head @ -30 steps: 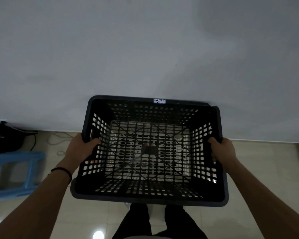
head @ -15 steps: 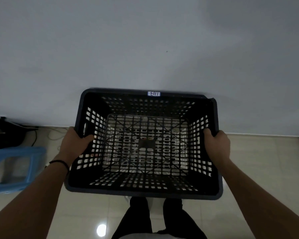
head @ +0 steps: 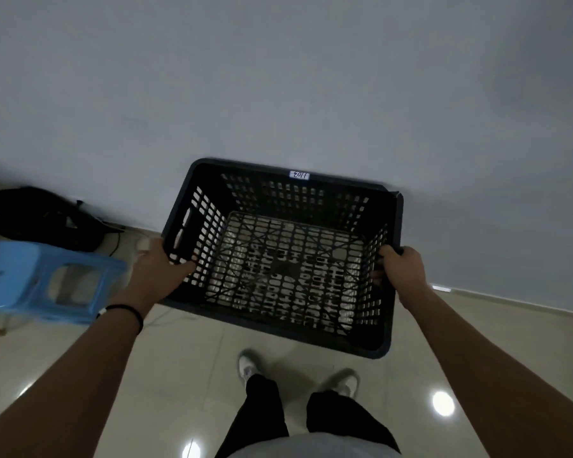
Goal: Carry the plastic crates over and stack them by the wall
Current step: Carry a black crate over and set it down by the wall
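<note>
Both hands — left hand point(head: 161, 272), right hand point(head: 401, 269) — clamp the black crate point(head: 285, 256) by opposite side walls, each grip curled shut to keep it level; its far rim nears the wall point(head: 278, 77).

place: plain indoor room | cues: bare grey wall point(head: 278, 77); glossy tiled floor point(head: 179, 375); blue plastic stool point(head: 24, 276)

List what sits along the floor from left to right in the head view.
blue stool → black bag → left hand → black crate → right hand
</note>
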